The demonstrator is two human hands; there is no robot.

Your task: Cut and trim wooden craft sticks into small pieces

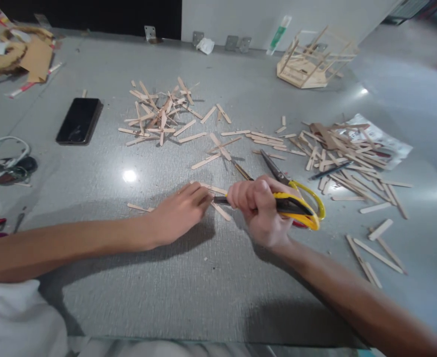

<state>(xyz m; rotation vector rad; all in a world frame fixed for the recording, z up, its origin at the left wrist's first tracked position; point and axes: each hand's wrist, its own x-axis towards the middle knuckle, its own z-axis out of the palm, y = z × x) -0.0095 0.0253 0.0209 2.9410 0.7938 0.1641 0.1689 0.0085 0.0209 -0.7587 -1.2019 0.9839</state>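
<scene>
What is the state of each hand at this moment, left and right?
Left hand: fingers closed at thin wooden sticks; the exact grip is hidden.
Right hand: closed around a tool with a yellow-and-black handle.

a grey, glossy table point(140, 287) with scattered wooden sticks point(162, 111), a black phone point(79, 121) and white cable point(19, 139)

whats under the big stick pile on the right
A pale wrapper pokes out from under the far side of the stick pile, on the table. How far it reaches beneath, or what else lies there, is covered.
</scene>
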